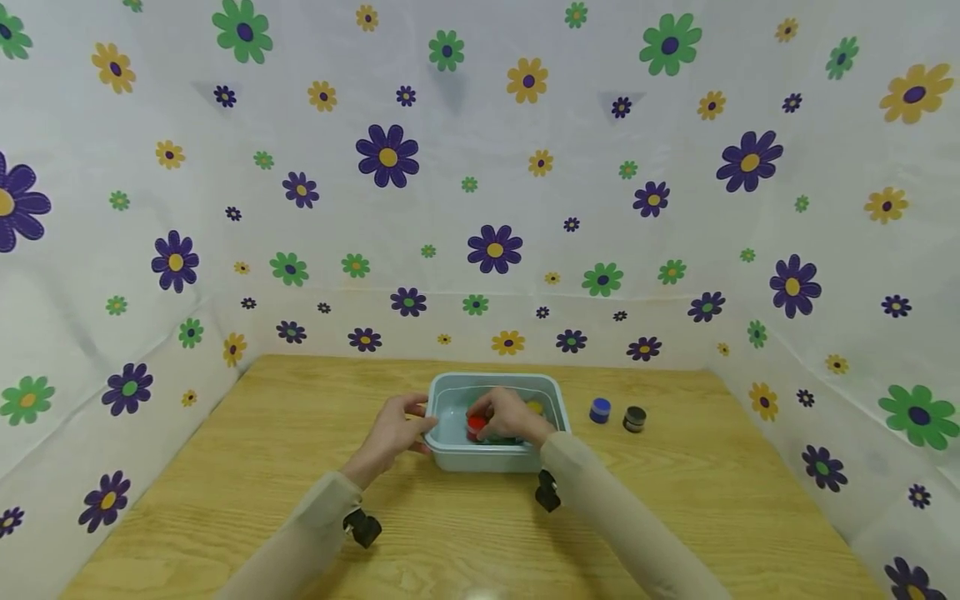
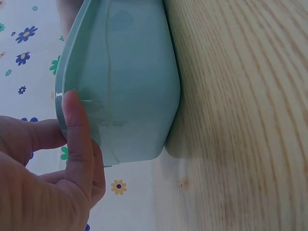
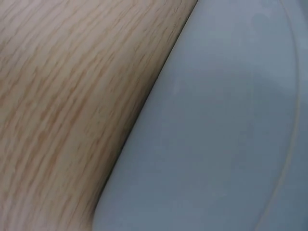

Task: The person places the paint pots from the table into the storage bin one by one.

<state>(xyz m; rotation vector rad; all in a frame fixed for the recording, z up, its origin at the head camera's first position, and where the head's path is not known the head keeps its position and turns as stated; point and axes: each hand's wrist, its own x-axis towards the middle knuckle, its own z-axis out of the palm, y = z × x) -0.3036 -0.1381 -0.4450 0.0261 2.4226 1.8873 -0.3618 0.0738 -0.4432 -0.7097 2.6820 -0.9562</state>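
Note:
A light blue plastic bin point(image 1: 487, 459) stands on the wooden table. My left hand point(image 1: 393, 433) grips its left end by the rim, and in the left wrist view the thumb and fingers point(image 2: 79, 144) lie on either side of that rim. Over the near wall, my right hand point(image 1: 506, 414) reaches down into the bin and pinches a small red jar point(image 1: 476, 428). Something yellow point(image 1: 536, 407) sits inside at the right, partly hidden by this hand. The right wrist view has only the bin's outer wall point(image 3: 202, 125) and the table, with the hand out of sight.
Right of the bin, a small blue jar point(image 1: 600, 410) and a small black jar point(image 1: 634, 419) stand on the table point(image 1: 315, 400). A white, flower-printed sheet point(image 1: 450, 208) encloses the back and both sides of the table.

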